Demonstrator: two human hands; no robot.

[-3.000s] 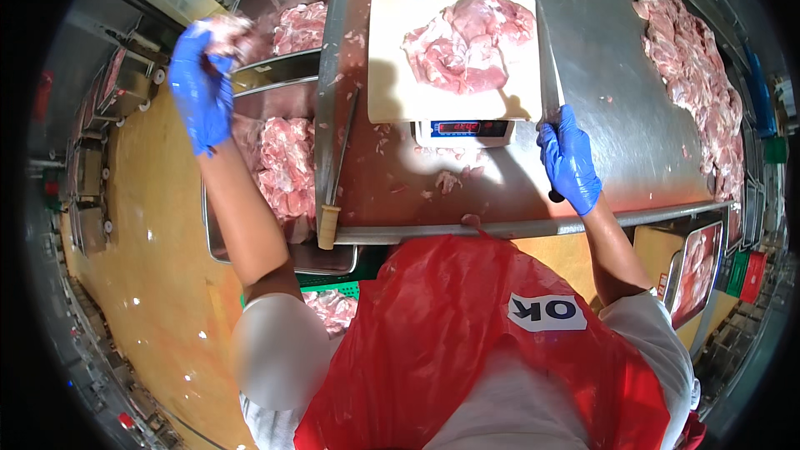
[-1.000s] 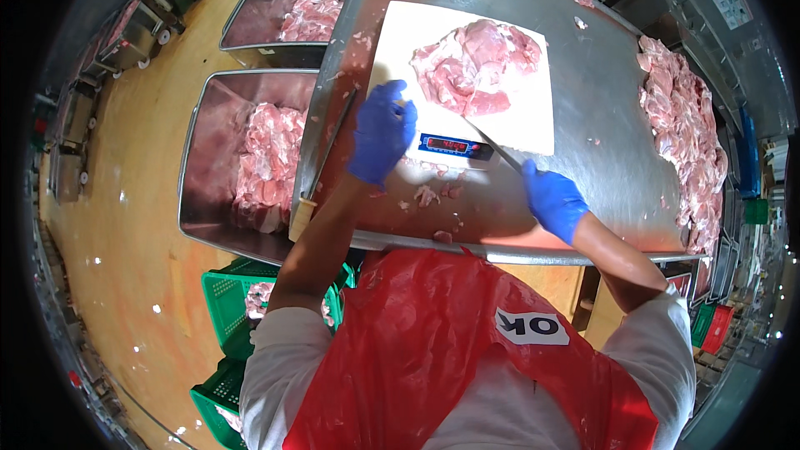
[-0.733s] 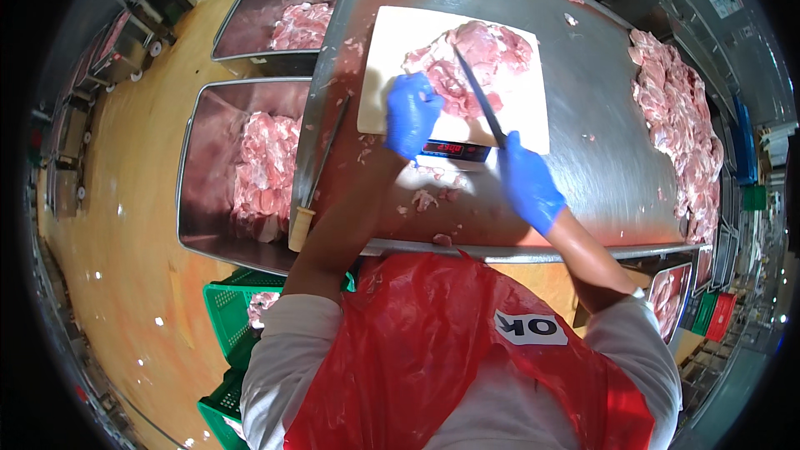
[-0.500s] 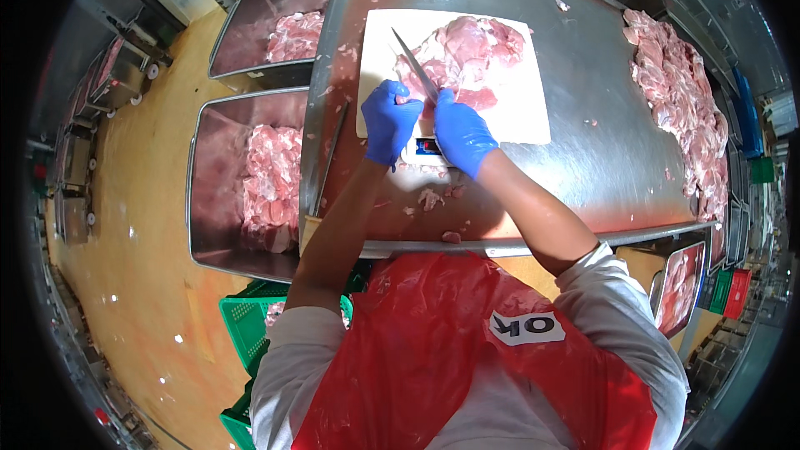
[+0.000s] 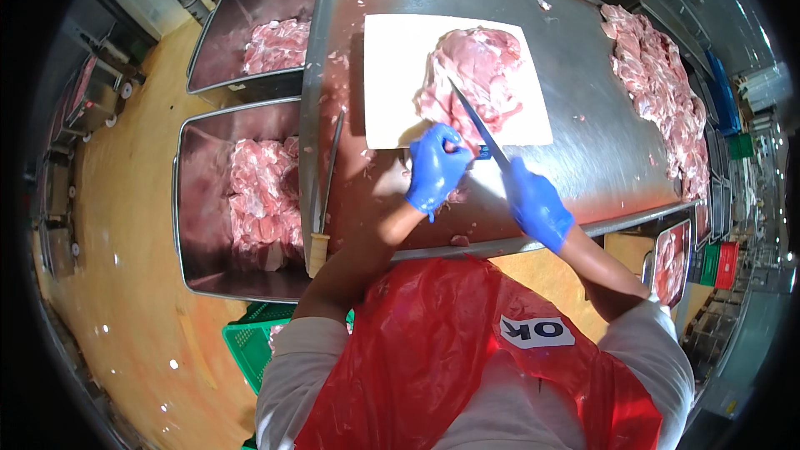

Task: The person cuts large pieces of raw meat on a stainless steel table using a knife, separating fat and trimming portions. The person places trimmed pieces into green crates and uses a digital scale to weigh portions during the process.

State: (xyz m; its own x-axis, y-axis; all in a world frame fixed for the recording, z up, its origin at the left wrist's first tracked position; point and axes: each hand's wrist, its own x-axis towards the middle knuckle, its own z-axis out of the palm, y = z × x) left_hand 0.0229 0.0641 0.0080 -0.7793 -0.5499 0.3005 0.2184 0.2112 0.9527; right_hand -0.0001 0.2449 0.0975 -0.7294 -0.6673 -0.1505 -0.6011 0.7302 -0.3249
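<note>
My left hand (image 5: 435, 167), in a blue glove, pinches the near end of raw meat (image 5: 475, 62) at the front edge of a white cutting board (image 5: 392, 67). The meat lies bunched on the board's right side. My right hand (image 5: 535, 204), gloved alike, is closed on the handle of a long knife (image 5: 482, 125); its blade points up-left over the meat. The board sits on a scale (image 5: 483, 152), mostly hidden by the board and my hands. A long rod with a wooden handle (image 5: 318, 250) lies along the steel table's left side.
The steel table (image 5: 583, 75) carries a pile of meat (image 5: 654, 75) at right and scattered scraps. Two metal bins (image 5: 200, 208) with meat stand at left, a green crate (image 5: 242, 337) below them. Another meat tray (image 5: 671, 258) stands at lower right, red crates (image 5: 725, 267) beyond.
Since half a second ago, both hands have moved down and to the right. The meat is pulled toward me over the board's near edge, and the knife has shifted right with my right hand.
</note>
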